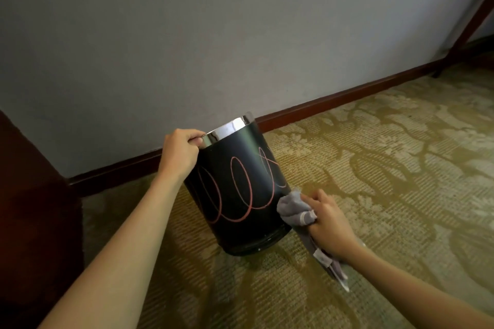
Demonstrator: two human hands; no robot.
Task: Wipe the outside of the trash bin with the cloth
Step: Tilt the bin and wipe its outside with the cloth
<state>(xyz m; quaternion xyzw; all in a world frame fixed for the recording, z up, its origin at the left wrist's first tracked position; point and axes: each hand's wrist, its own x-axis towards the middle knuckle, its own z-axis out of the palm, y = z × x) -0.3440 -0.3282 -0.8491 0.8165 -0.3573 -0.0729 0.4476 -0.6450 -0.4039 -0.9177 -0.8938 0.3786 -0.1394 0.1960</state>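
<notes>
A black round trash bin (pixel 235 189) with a shiny metal rim stands tilted on the carpet, its side scrawled with pink looping lines. My left hand (pixel 180 152) grips the metal rim at the bin's upper left. My right hand (pixel 327 222) holds a bunched grey cloth (pixel 294 207) pressed against the bin's lower right side, next to the last pink loop. A loose tail of the cloth hangs down below my wrist.
A grey wall (pixel 213 35) with a dark red baseboard (pixel 334 99) runs right behind the bin. Dark wooden furniture (pixel 32 195) stands at the left. A wooden furniture leg (pixel 465 24) slants at the far right. Patterned beige carpet (pixel 401 168) spreads to the right and front.
</notes>
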